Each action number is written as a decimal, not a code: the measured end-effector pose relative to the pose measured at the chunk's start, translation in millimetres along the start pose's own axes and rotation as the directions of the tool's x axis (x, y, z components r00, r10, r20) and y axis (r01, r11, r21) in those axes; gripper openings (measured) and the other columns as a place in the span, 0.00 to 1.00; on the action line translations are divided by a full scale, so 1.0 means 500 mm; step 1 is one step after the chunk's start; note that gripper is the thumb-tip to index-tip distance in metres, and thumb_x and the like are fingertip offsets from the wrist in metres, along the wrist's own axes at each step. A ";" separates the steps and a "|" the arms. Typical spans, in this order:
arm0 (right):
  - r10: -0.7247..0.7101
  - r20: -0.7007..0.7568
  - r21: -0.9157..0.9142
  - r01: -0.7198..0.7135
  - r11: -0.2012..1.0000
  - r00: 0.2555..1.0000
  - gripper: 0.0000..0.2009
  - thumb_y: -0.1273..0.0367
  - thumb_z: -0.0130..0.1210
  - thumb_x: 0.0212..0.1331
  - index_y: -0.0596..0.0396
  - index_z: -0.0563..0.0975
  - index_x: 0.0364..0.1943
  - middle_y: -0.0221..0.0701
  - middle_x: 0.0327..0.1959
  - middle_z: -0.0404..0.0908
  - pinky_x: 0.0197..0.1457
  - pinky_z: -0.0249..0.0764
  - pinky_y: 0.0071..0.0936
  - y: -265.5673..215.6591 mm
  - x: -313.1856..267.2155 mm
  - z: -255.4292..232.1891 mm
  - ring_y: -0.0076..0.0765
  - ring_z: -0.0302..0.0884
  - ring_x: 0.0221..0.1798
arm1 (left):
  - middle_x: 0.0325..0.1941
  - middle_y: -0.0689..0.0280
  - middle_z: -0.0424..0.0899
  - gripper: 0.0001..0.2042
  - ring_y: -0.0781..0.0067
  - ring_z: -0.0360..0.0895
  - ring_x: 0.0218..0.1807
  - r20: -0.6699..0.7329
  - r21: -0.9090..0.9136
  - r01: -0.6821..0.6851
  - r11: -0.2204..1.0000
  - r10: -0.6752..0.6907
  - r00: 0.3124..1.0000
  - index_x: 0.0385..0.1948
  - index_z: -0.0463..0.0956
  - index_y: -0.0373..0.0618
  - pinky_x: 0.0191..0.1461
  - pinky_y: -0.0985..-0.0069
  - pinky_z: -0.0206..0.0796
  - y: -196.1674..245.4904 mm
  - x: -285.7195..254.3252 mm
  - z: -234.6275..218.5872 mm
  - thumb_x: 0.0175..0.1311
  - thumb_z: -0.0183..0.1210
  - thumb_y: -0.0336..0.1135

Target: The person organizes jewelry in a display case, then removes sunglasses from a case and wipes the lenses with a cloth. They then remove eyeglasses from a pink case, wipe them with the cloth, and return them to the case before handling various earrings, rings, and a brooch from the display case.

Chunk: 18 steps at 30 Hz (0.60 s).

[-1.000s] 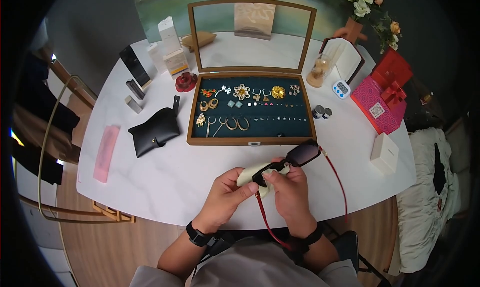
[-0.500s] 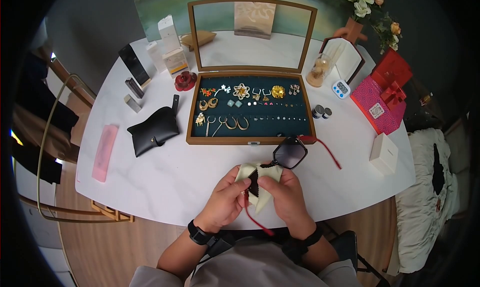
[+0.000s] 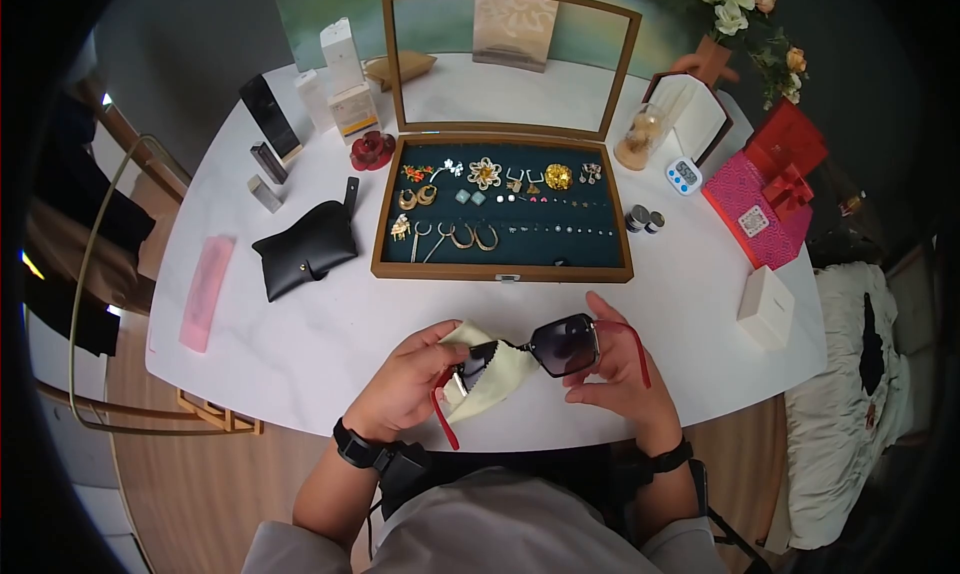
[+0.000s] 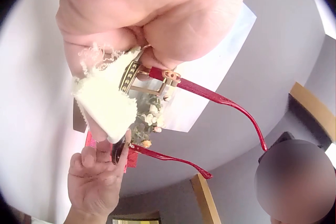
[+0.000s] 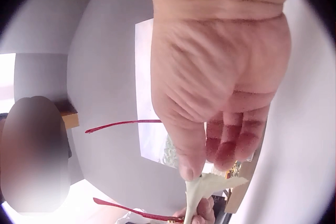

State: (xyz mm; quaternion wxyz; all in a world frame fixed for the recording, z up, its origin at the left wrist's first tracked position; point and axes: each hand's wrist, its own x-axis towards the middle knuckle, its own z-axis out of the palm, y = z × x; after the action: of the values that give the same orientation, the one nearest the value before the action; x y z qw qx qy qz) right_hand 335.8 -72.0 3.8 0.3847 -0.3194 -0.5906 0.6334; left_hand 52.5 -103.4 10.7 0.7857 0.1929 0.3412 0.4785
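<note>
A pair of sunglasses [image 3: 566, 346] with dark angular lenses and red temples is held over the near edge of the table. My left hand [image 3: 402, 386] grips one side of the frame through a pale yellow cleaning cloth [image 3: 503, 382], its thumb over that lens. The cloth wraps partly round this lens and drapes below it. Gold trim at the hinge [image 4: 170, 77] shows in the left wrist view. My right hand [image 3: 637, 389] is beside the uncovered lens, fingers spread and relaxed, some of them behind the lens and temple. Its thumb [image 5: 190, 171] stands apart from the fingers.
An open jewelry case [image 3: 500, 272] with earrings and brooches stands beyond the hands. To the left lie a black pouch [image 3: 308, 252] and a pink case [image 3: 207, 294]. A white box [image 3: 767, 307], a timer [image 3: 684, 176] and a pink-red gift box [image 3: 755, 209] are to the right.
Both hands gripped the glasses and cloth close together; the right hand has since let go of the cloth and moved right. The left hand has shifted left with the glasses and cloth.
</note>
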 end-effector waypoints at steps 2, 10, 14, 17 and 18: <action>0.074 0.020 0.000 -0.074 0.997 0.997 0.52 0.85 0.71 0.42 0.52 0.55 0.75 0.33 0.54 0.77 0.52 0.77 0.23 -0.001 -0.001 0.002 0.26 0.79 0.50 | 0.51 0.54 0.82 0.17 0.65 0.84 0.50 -0.039 0.019 0.008 1.000 -0.007 0.999 0.58 0.68 0.31 0.56 0.72 0.78 0.004 -0.007 0.010 0.68 0.50 0.24; -0.038 -0.090 0.034 0.041 0.999 0.995 0.36 0.86 0.68 0.46 0.58 0.65 0.62 0.32 0.49 0.80 0.56 0.77 0.24 0.031 0.000 -0.001 0.26 0.81 0.51 | 0.51 0.59 0.82 0.23 0.73 0.82 0.46 0.233 -0.339 0.066 0.938 0.016 0.972 0.63 0.64 0.32 0.48 0.79 0.74 -0.019 0.022 -0.078 0.65 0.50 0.25; -0.034 -0.179 0.034 0.041 0.999 0.983 0.37 0.86 0.68 0.47 0.58 0.63 0.63 0.33 0.49 0.80 0.57 0.77 0.25 0.035 0.003 0.002 0.26 0.81 0.51 | 0.53 0.62 0.81 0.29 0.76 0.81 0.46 0.243 -0.123 -0.096 0.988 0.124 0.962 0.64 0.65 0.37 0.48 0.79 0.73 -0.021 0.006 -0.038 0.54 0.48 0.17; -0.072 -0.193 0.026 0.079 0.997 0.978 0.38 0.86 0.67 0.48 0.58 0.62 0.64 0.34 0.51 0.80 0.57 0.78 0.26 0.037 0.005 0.003 0.27 0.80 0.52 | 0.53 0.64 0.81 0.32 0.76 0.81 0.48 0.254 -0.076 -0.113 0.991 0.129 0.958 0.65 0.64 0.39 0.52 0.78 0.72 -0.036 0.010 -0.034 0.52 0.49 0.14; -0.069 -0.203 0.017 0.074 0.997 0.977 0.37 0.86 0.67 0.48 0.58 0.62 0.64 0.34 0.52 0.79 0.57 0.78 0.26 0.036 0.005 0.004 0.27 0.80 0.52 | 0.52 0.65 0.81 0.33 0.75 0.81 0.48 0.266 -0.081 -0.101 0.992 0.120 0.957 0.65 0.65 0.40 0.54 0.78 0.71 -0.044 0.014 -0.046 0.50 0.49 0.12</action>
State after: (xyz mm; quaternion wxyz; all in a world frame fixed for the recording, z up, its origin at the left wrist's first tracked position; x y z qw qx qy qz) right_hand 330.7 -70.8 -13.6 0.4689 -0.3560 -0.5519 0.5906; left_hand 51.7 -107.9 -21.7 0.8029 0.2489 0.2035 0.5020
